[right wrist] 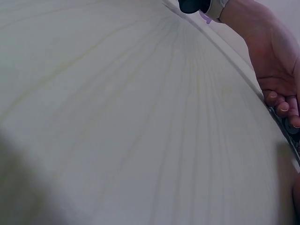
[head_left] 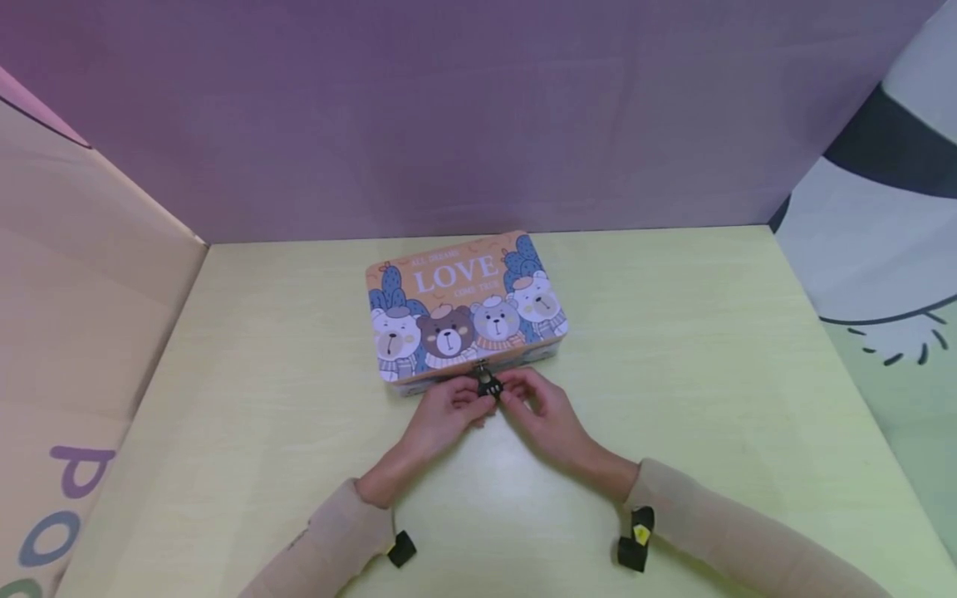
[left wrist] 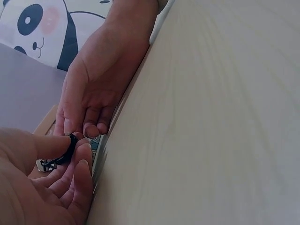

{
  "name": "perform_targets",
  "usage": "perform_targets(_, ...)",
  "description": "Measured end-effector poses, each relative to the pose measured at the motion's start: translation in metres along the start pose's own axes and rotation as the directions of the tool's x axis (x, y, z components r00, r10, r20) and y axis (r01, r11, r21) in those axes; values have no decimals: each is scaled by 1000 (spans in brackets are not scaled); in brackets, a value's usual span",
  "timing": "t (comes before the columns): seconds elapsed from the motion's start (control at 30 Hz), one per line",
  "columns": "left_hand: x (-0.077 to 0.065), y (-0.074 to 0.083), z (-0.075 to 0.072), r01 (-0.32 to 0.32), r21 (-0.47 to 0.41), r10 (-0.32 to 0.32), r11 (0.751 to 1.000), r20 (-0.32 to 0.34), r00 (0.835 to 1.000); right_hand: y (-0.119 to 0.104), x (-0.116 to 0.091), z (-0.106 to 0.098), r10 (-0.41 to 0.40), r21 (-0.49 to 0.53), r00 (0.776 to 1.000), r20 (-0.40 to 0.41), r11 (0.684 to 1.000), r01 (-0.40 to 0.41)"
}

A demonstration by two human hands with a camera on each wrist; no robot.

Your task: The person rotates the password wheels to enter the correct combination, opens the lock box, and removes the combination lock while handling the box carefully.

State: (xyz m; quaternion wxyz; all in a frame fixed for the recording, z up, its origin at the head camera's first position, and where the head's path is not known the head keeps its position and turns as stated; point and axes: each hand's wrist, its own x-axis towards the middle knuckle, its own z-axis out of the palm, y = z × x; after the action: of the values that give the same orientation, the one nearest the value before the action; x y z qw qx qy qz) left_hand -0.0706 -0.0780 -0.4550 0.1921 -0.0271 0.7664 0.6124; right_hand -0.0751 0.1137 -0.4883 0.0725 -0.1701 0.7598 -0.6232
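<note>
A tin box (head_left: 465, 309) printed with bears and the word LOVE lies shut on the table, turned slightly. From the clasp at its front edge hangs a small black combination padlock (head_left: 489, 385), with pale marks on its face. My left hand (head_left: 447, 415) pinches the lock's left side between thumb and fingers. On the other side, my right hand (head_left: 549, 419) has its thumb and forefinger on the lock's right edge. The left wrist view shows the padlock (left wrist: 69, 151) in the left fingers, right fingertips against it. Only the left hand (right wrist: 276, 61) shows clearly in the right wrist view.
The pale wooden table (head_left: 695, 349) extends around the box. A purple-grey panel (head_left: 463, 116) rises behind it, and printed panels stand at both sides. Each sleeve (head_left: 347, 531) carries a small black wrist device (head_left: 634, 544) at its cuff.
</note>
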Motion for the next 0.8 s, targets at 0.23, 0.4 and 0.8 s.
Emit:
perform_targets(0.23,1,0,0,12,-1,-12,1000,5,1000,1,0,0,1,7,1000,2,1000,-1)
perform_targets(0.4,1,-1,0,18,-15,-18,1000,7,1000,0,0,0,5,6,1000,1,1000,-5)
perform_targets(0.8,2,-1,0,24,-19,-23,1000,13,1000,0,0,0,-8,17,1000,-4,1000,8)
